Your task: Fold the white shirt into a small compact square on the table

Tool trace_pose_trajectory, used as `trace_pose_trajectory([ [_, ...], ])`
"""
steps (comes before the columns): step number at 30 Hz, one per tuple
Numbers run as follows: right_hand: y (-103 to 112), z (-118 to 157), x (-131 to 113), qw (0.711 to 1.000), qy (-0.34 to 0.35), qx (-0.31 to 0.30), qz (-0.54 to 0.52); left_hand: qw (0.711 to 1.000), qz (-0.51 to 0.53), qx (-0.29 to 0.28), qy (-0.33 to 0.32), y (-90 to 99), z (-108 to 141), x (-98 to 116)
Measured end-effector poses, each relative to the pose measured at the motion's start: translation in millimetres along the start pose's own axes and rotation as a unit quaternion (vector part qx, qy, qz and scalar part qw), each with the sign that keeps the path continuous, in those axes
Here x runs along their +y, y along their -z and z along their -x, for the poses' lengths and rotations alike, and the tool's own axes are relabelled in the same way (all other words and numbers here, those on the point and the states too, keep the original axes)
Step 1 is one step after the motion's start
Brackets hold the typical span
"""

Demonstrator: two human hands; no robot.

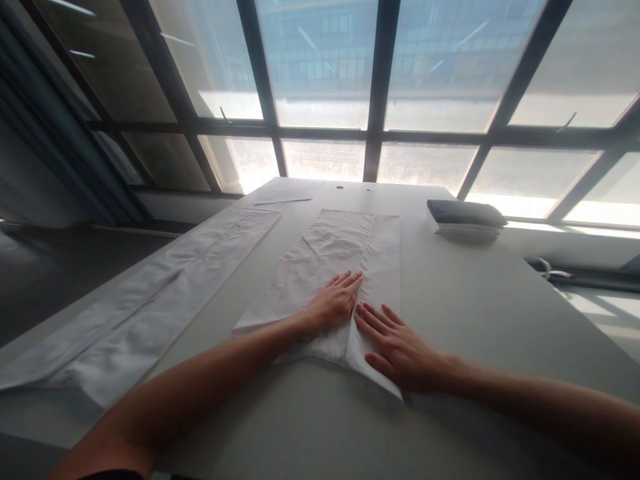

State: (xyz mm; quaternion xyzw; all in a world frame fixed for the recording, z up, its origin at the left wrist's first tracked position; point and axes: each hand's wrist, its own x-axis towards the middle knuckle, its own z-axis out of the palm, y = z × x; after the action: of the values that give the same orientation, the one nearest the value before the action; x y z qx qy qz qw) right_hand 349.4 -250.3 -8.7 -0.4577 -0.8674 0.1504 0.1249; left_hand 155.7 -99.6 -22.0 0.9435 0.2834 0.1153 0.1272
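Note:
On the table in front of me lies a white piece of fabric (330, 247) with a puckered seam running lengthwise, its surface wrinkled. My left hand (336, 300) rests flat on it just left of the seam, fingers stretched away from me. Beside it, my right hand (400, 347) lies on the fabric's right near part, fingers spread and pointing to the left. The near right corner of the fabric sticks out toward me under the right hand. Neither hand grips anything that I can see.
A long wrinkled white cloth (150, 300) stretches along the left side of the table (480, 313). At the back right sits a folded stack (467, 220), dark on top and white below. Another flat white piece (283, 193) lies at the far left, before large windows.

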Motion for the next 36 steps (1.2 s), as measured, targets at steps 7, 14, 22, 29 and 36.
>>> trace_pose_trajectory([
  [7,-5.7,26.0,-35.9,0.998,0.03,-0.025,-0.04,1.0,-0.013,-0.004,0.001,4.4,0.3,4.1],
  [14,10.1,34.7,-69.1,0.985,0.111,-0.078,-0.103,1.0,-0.027,0.007,-0.007,5.0,1.3,3.9],
  [22,12.6,-0.6,-2.2,0.995,0.011,0.047,-0.084,1.0,-0.026,0.009,0.002,3.8,-2.0,3.5],
  [29,8.5,-10.2,48.5,0.995,-0.086,0.03,0.036,0.998,-0.042,0.015,0.042,0.7,-2.8,3.4],
  [36,28.3,-32.6,105.4,0.986,-0.14,0.044,0.076,0.998,-0.05,0.014,0.041,1.4,-2.3,4.0],
])
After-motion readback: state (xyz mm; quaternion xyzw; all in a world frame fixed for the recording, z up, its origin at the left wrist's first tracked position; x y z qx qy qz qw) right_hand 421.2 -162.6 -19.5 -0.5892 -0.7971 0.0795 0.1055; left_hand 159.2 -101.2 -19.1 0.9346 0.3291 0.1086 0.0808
